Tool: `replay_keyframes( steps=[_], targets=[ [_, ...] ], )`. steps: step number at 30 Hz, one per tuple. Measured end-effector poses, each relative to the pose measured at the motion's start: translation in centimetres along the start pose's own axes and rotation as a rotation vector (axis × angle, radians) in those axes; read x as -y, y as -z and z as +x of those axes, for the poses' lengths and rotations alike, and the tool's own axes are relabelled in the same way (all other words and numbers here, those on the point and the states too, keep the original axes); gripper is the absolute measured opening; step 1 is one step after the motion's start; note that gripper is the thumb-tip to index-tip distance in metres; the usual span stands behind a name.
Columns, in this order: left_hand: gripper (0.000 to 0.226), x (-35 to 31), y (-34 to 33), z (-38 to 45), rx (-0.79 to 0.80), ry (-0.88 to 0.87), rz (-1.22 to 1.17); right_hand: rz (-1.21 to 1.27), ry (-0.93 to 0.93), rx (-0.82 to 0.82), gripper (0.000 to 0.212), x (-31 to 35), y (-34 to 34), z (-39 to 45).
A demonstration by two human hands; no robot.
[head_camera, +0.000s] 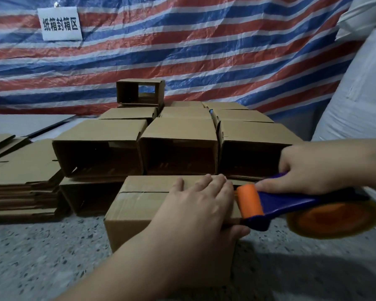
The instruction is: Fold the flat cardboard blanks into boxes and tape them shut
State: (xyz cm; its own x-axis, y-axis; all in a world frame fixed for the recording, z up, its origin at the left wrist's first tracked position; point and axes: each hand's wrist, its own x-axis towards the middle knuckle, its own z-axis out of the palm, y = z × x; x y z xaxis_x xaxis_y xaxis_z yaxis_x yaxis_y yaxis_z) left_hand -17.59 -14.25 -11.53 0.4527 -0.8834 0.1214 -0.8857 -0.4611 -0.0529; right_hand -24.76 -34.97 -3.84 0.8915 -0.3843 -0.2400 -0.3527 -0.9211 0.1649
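1. We find the box (139,205) on the speckled floor (52,257), in front of the rows of folded boxes (178,146), with its flap seam facing up.
2. The left hand (195,205) lies flat on the box top, fingers straight, thumb down the near wall, pressing and not clutching.
3. The right hand (313,170) grips the tape dispenser (291,205); its orange roller (249,200) sits at the box's right edge.
4. Risk, in our judgement: the left hand covers the seam ahead of the roller, so the tape run may stop short or catch on fingers.
5. Risk: light downward pressure could let the flaps gape and the tape wrinkle.
6. Risk: the box may slide left toward the flat blanks (20,181).
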Motion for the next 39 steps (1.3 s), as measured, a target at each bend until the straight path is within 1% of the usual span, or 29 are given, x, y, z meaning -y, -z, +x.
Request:
replay_keyframes(
  steps=[1, 2, 3, 4, 6, 8, 10, 13, 16, 18, 21, 22, 23, 25, 27, 28, 30, 32, 34, 37, 39],
  targets=[
    [0.08, 0.0, 0.0, 0.0, -0.005, -0.005, -0.002, -0.158, -0.001, -0.059, 0.077, 1.1, -1.2, 0.3],
    [0.08, 0.1, 0.0, -0.1, -0.008, -0.006, -0.005, -0.324, 0.012, -0.121, 0.065, 1.9, -2.7, 0.7],
    [0.079, 0.1, -0.1, -0.1, -0.008, -0.006, -0.004, -0.412, 0.025, -0.147, 0.055, 2.4, -4.2, 0.9],
    [0.079, 0.1, -0.1, -0.1, -0.008, -0.007, -0.003, -0.395, 0.021, -0.16, 0.052, 2.4, -5.8, 1.2],
    [0.078, 0.2, -0.2, 0.1, -0.019, -0.006, -0.005, -0.228, -0.036, -0.232, 0.056, 1.5, -8.1, 1.7],
    [0.077, 0.3, -0.4, 0.1, -0.033, -0.02, -0.012, -0.179, -0.058, -0.386, 0.062, 0.9, -10.5, 2.1],
    [0.076, 0.4, -0.6, 0.1, -0.047, -0.026, -0.017, -0.18, -0.123, -0.498, 0.07, 1.2, -13.0, 2.0],
    [0.076, 0.3, -0.7, 0.0, -0.075, -0.017, -0.014, -0.107, -0.198, -0.542, 0.074, 1.9, -16.2, 1.6],
    [0.077, 0.3, -0.6, -0.1, -0.082, -0.015, -0.004, 0.01, -0.237, -0.505, 0.075, 2.3, -17.9, 1.2],
    [0.077, 0.2, -0.6, -0.2, -0.09, -0.014, 0.002, 0.08, -0.238, -0.508, 0.075, 2.3, -18.1, 1.0],
    [0.075, 0.2, -0.5, -0.3, -0.093, -0.016, 0.008, 0.172, -0.252, -0.533, 0.079, 2.1, -16.0, 0.8],
    [0.075, 0.2, -0.5, -0.3, -0.09, -0.016, 0.008, 0.243, -0.239, -0.564, 0.078, 2.0, -14.9, 0.8],
    [0.074, 0.1, -0.4, -0.3, -0.087, -0.015, 0.006, 0.364, -0.199, -0.624, 0.076, 1.9, -13.7, 0.7],
    [0.074, 0.0, -0.4, -0.3, -0.087, -0.013, 0.006, 0.773, -0.054, -0.787, 0.067, 2.2, -11.1, 0.8],
    [0.075, -0.1, -0.4, -0.4, -0.086, -0.012, 0.015, 1.232, 0.115, -0.882, 0.053, 3.4, -8.8, 1.4],
    [0.075, -0.2, -0.3, -0.4, -0.084, -0.013, 0.018, 1.419, 0.192, -0.875, 0.048, 4.4, -7.9, 2.0],
    [0.076, -0.2, -0.2, -0.3, -0.076, -0.013, 0.032, 1.667, 0.319, -0.804, 0.049, 6.7, -6.5, 3.1],
    [0.079, -0.2, -0.2, -0.2, -0.074, -0.014, 0.044, 1.792, 0.365, -0.744, 0.052, 8.9, -5.8, 3.9],
    [0.085, -0.1, -0.3, -0.3, -0.074, -0.02, 0.044, 1.85, 0.367, -0.691, 0.052, 10.1, -6.0, 4.6],
    [0.093, 0.3, -0.6, -0.6, -0.088, -0.044, 0.035, 1.87, 0.356, -0.59, 0.048, 10.4, -7.7, 5.6],
    [0.095, 0.3, -0.5, -0.6, -0.091, -0.053, 0.022, 1.867, 0.359, -0.479, 0.05, 10.3, -9.4, 5.9]
  ],
)
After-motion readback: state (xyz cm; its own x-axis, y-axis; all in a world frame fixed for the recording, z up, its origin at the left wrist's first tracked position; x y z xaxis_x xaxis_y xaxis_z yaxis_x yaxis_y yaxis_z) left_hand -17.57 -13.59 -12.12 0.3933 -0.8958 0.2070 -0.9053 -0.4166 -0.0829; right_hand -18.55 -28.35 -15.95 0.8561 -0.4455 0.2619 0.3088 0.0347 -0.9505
